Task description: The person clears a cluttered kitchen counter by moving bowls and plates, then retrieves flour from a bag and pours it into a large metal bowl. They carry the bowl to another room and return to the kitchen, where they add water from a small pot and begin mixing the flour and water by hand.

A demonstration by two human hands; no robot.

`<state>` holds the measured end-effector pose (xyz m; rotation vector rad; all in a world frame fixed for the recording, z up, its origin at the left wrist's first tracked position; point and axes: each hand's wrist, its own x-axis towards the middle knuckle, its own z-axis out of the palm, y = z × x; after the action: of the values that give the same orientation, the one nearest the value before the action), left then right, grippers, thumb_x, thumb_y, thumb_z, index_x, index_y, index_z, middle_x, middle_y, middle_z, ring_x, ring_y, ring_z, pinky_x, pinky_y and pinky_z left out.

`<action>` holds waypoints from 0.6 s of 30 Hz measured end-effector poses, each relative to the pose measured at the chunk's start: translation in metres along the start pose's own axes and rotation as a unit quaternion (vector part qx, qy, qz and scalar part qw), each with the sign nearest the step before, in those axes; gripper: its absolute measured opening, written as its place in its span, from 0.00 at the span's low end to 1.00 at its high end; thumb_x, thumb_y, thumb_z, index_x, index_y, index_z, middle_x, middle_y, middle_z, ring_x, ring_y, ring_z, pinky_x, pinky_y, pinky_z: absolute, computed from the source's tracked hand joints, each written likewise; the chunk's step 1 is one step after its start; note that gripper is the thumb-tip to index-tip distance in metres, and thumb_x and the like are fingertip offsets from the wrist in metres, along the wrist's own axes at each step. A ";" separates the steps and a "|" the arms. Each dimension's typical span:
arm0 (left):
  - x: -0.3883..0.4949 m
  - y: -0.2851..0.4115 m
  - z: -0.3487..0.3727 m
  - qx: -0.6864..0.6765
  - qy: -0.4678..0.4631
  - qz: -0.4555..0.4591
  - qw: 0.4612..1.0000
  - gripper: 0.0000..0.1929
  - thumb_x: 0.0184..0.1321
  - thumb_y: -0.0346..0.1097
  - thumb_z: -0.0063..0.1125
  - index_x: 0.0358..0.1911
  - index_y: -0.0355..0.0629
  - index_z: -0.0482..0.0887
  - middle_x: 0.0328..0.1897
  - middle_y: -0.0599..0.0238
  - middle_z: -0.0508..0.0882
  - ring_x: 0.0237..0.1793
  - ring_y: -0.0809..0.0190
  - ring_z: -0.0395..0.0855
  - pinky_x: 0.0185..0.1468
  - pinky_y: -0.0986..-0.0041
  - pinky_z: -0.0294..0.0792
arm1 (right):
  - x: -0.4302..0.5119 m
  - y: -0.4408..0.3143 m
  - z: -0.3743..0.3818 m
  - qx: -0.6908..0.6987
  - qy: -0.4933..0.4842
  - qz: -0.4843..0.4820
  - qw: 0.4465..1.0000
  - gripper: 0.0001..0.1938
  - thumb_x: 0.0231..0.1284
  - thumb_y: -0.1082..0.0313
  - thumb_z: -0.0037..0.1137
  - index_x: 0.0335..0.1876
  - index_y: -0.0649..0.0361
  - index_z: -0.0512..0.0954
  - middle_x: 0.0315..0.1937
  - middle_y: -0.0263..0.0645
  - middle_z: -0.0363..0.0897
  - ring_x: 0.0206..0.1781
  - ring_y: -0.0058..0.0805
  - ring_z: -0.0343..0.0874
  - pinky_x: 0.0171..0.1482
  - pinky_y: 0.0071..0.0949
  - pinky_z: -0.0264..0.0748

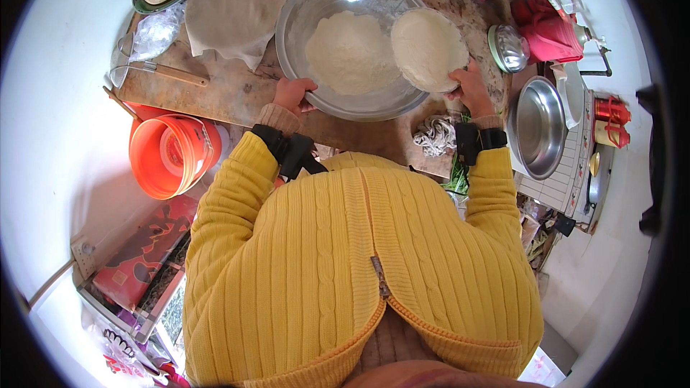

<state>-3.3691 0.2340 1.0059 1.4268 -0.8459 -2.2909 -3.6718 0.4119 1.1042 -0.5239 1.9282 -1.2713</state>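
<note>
A large metal basin (350,113) stands on the wooden table before me, with a heap of pale flour (350,54) in it. My left hand (295,95) grips the basin's near left rim. At the basin's right side, my right hand (470,89) holds a round bowl of flour (428,48) by its lower right edge, over the basin's rim. The flour fills most of the bowl's round opening. A crumpled cloth (435,134) lies on the table below the bowl. Left of the basin, a pale cloth (234,5) covers something whose shape is hidden.
At the left lie a wooden-handled tool (180,74) and a clear plastic bag (156,32). Orange buckets (172,156) stand below the table's left edge. To the right are an empty steel basin (539,128), a fluted metal mould (511,48) and a pink container (552,37).
</note>
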 end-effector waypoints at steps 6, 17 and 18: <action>0.007 0.005 0.010 -0.015 -0.004 -0.007 1.000 0.10 0.48 0.26 0.56 0.35 0.34 0.75 0.30 0.58 0.77 0.28 0.56 0.79 0.27 0.62 0.76 | 0.011 0.008 -0.007 0.009 -0.047 -0.004 0.999 0.26 0.45 0.74 0.45 0.56 0.60 0.63 0.30 0.44 0.76 0.16 0.32 0.73 0.13 0.24 0.69; 0.029 0.011 0.023 0.008 -0.001 -0.004 1.000 0.10 0.47 0.27 0.56 0.35 0.34 0.76 0.30 0.58 0.78 0.25 0.57 0.79 0.24 0.65 0.76 | 0.034 0.004 -0.029 0.030 -0.040 0.021 0.999 0.29 0.45 0.76 0.44 0.59 0.60 0.59 0.33 0.46 0.75 0.16 0.34 0.74 0.13 0.24 0.71; 0.031 0.011 0.024 0.006 -0.002 -0.003 1.000 0.10 0.47 0.27 0.56 0.35 0.34 0.75 0.31 0.58 0.78 0.25 0.57 0.80 0.24 0.65 0.76 | 0.033 0.002 -0.030 0.036 -0.045 0.002 0.998 0.28 0.45 0.76 0.44 0.59 0.60 0.59 0.33 0.46 0.75 0.16 0.34 0.74 0.13 0.24 0.71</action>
<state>-3.4049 0.2157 0.9989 1.4330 -0.8601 -2.2962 -3.7159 0.4080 1.0966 -0.5307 1.8017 -1.2890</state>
